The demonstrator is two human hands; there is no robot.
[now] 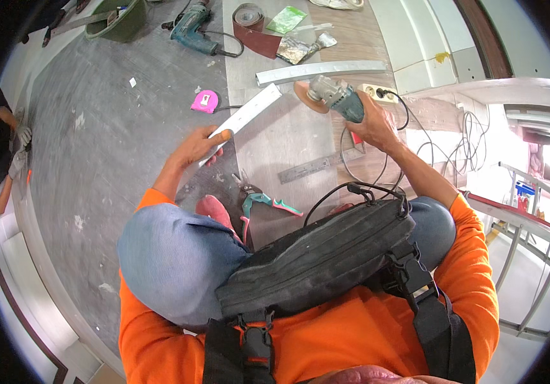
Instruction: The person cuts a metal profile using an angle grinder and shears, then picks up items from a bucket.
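My left hand [201, 146] is closed around the lower part of a white metal profile strip [249, 114], which slants up to the right. In my right hand [377, 125] is a teal and grey angle grinder [345, 102]. Its brownish disc [311, 97] faces the strip's far end, with a gap between them. A pink tape measure [205, 101] lies left of the strip. Between my hands and knees are a steel square [313, 168] and snips [263, 201] with teal and pink handles. A second white strip [320, 70] lies beyond the grinder.
A power strip [377, 94] with trailing cables [467, 144] sits at right. At the back lie a drill [193, 33], a sandpaper roll [249, 18] and a green bucket [121, 25]. A co-worker's gloved hands [20, 150] show at far left. A metal ladder [524, 221] stands at right.
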